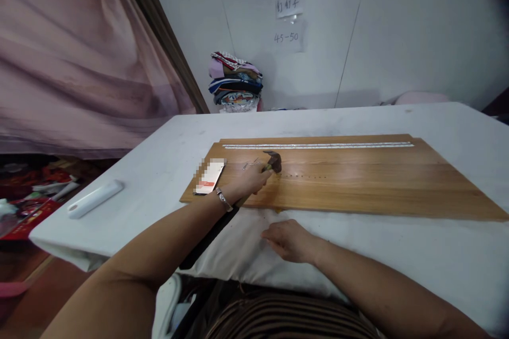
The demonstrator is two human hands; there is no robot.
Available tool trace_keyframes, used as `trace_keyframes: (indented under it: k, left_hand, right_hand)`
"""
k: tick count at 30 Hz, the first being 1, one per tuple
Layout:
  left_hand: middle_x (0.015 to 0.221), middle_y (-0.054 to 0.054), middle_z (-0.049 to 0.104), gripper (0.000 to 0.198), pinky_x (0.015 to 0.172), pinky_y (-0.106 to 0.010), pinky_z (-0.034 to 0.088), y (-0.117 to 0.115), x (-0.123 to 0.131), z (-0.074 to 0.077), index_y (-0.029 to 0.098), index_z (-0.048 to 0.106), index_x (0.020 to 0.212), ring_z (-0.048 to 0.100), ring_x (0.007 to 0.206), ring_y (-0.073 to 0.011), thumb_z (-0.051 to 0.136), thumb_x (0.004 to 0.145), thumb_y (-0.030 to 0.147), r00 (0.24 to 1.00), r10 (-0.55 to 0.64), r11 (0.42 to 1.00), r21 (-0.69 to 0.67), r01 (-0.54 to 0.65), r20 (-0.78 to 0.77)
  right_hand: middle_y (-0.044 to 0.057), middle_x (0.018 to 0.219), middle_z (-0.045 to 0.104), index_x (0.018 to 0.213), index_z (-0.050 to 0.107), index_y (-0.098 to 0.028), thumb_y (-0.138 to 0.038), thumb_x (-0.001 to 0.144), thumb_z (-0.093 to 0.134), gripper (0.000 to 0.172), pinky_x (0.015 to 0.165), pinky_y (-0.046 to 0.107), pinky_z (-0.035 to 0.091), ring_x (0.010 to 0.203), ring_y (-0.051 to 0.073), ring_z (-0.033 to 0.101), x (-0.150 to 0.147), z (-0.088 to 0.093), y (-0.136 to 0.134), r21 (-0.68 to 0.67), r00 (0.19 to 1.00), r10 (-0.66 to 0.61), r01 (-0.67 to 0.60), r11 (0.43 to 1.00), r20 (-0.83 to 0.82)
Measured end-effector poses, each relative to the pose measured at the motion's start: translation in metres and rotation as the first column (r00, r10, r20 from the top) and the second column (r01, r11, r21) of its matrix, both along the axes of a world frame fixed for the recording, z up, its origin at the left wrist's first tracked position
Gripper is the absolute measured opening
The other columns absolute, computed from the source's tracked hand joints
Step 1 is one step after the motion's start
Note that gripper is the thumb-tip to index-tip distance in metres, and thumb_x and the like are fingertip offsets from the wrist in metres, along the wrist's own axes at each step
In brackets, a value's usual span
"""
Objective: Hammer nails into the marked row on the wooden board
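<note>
My left hand (254, 179) is wrapped around a claw hammer (273, 161), close below its metal head. The hammer's dark handle runs back under my forearm. The head is over a wooden board (358, 190), beside a row of small nails (306, 176) standing in the wood. Several loose nails (250, 163) lie just behind my left hand, partly hidden by it. At the near side of the board my right hand (288, 241) rests on the white table covering, its fingers curled and pressed together. Whether it holds something small cannot be seen.
A phone (210, 177) lies on the board's left end. A white measuring strip (318, 145) runs along its far edge. On the white table (151, 153) a white oblong object (95, 198) lies at left. Folded clothes (236, 82) are stacked by the wall, and a pink curtain (79, 53) hangs left.
</note>
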State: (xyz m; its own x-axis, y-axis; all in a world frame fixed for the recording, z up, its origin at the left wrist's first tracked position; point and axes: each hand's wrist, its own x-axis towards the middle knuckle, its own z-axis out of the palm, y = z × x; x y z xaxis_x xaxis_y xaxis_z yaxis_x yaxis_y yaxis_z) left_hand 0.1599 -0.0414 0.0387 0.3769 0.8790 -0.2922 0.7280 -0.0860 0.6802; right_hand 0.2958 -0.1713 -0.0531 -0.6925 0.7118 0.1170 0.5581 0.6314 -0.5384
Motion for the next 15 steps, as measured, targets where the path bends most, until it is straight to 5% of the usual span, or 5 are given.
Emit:
trace_keyframes:
  k: [15]
  left_hand:
    - [0.060,0.002,0.049,0.027,0.037,-0.020,0.039,0.0021,-0.0008,-0.0030,0.019,0.046,0.074,0.046,0.041,-0.0087,0.045,0.087,0.042,1.000,0.007,1.000,-0.003,-0.007,-0.002]
  right_hand:
    - [0.006,0.087,0.073,0.093,0.071,-0.021,-0.012,0.086,0.050,0.024,0.062,0.033,0.045,0.080,0.025,0.067,-0.0004,0.0077,-0.0016,0.006,1.000,-0.030,0.030,1.000,0.005]
